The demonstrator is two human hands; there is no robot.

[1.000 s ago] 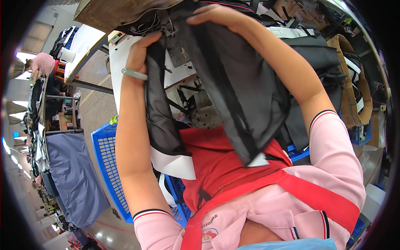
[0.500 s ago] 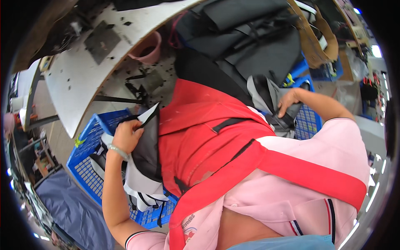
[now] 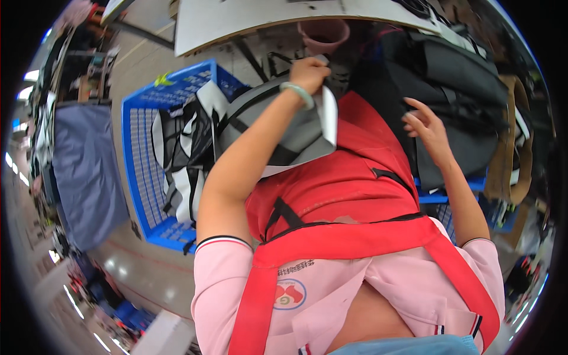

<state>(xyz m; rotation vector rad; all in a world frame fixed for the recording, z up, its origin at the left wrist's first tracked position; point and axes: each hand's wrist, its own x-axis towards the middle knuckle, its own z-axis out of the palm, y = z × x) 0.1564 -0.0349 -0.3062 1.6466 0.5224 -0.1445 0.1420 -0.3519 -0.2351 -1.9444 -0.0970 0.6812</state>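
My left hand point(image 3: 309, 77), a bracelet at its wrist, is closed on the upper edge of a grey fabric piece point(image 3: 302, 133) with black bands and a white edge. That piece slants from the blue crate point(image 3: 135, 171) to the red apron point(image 3: 331, 183) on my lap. Over the right side of the lap, my right hand point(image 3: 431, 131) hangs with its fingers apart and nothing in them. It is nearest to a pile of black fabric point(image 3: 473, 124). Several black, grey and white sewn pieces point(image 3: 190, 133) lie in the crate.
A white table point(image 3: 236, 23) runs along the far side, with a pink bucket point(image 3: 324, 36) under its edge. At the right stands an open cardboard box point(image 3: 507, 142). A grey-blue cloth cover point(image 3: 86, 171) hangs over something at the left.
My view has swung to the left. The left hand has drawn the grey fabric piece across toward the lap. My right hand has let go of the grey and black piece at the right.
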